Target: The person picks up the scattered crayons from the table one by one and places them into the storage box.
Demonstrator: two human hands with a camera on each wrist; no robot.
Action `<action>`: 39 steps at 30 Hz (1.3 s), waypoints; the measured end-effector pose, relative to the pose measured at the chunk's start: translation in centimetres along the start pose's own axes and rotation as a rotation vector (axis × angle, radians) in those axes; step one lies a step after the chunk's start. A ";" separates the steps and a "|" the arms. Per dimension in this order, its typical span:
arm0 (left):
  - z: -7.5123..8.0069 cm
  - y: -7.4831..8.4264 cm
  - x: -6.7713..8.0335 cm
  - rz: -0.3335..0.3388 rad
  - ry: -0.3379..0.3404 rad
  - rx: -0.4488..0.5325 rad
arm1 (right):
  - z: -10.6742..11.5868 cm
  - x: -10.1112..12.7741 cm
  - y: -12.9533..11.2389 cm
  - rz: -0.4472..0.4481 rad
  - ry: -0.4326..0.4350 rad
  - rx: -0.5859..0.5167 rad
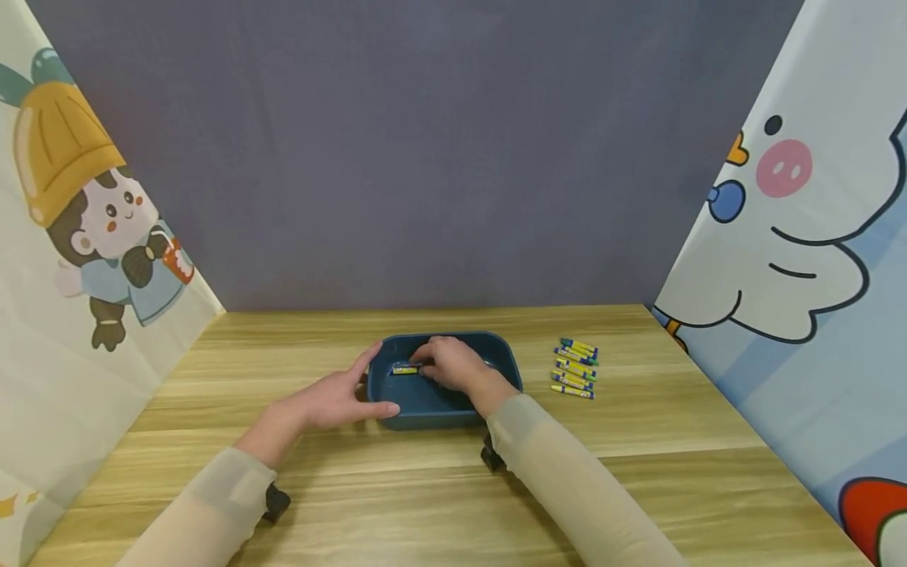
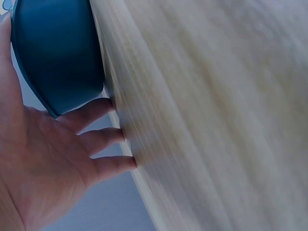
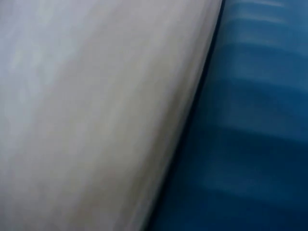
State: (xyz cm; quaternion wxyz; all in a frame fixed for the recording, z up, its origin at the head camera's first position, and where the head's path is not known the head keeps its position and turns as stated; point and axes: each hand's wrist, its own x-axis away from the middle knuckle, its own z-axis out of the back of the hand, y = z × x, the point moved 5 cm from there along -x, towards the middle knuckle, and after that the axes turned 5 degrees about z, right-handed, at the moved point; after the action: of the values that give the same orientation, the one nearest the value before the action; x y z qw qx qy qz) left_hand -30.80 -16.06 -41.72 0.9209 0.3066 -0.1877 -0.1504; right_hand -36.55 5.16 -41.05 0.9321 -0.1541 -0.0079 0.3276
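Note:
A dark blue rectangular plastic bin (image 1: 439, 420) sits on the wooden table. My left hand (image 1: 338, 400) is spread around its left end, thumb lying along the front rim. In the left wrist view the left hand's (image 2: 53, 154) fingers are extended, with several fingertips down at the tabletop beside the bin (image 2: 57, 53). Inside the bin, my right hand (image 1: 453, 364) reaches down with bent fingers and pinches the right end of a yellow-and-blue crayon (image 1: 405, 370), which lies level near the bin's left side. The right wrist view shows only the bin's wall (image 3: 245, 144) and the tabletop, without the hand.
To the right of the bin, several crayons (image 1: 575, 368) with yellow and blue wrappers lie in a rough column on the table (image 1: 397, 504). A grey panel (image 1: 439, 157) stands behind the table, with cartoon-printed panels on the left and right.

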 end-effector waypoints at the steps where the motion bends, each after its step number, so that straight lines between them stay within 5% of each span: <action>1: 0.0 0.0 0.0 0.001 0.001 -0.001 | 0.2 0.0 0.0 -0.008 0.003 -0.025; 9: -0.3 0.2 -0.2 -0.007 0.014 -0.010 | 3.9 2.3 2.2 -0.035 0.094 -0.295; 18: -0.3 0.2 -0.2 0.011 0.025 -0.048 | 8.2 9.6 9.6 -0.138 0.194 -0.344; 27: 0.1 0.1 0.2 0.018 0.031 -0.022 | 8.2 16.8 15.6 -0.181 0.098 -0.349; 39: -0.2 -0.2 -0.1 0.018 0.028 -0.026 | 7.4 20.8 17.1 -0.165 -0.032 -0.231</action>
State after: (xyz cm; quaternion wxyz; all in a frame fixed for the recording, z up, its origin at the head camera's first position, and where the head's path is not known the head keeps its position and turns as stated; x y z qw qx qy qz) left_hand -30.85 -16.12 -42.00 0.9287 0.2950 -0.1755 -0.1400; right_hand -31.45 32.65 -40.76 0.9317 -0.2541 -0.0729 0.2491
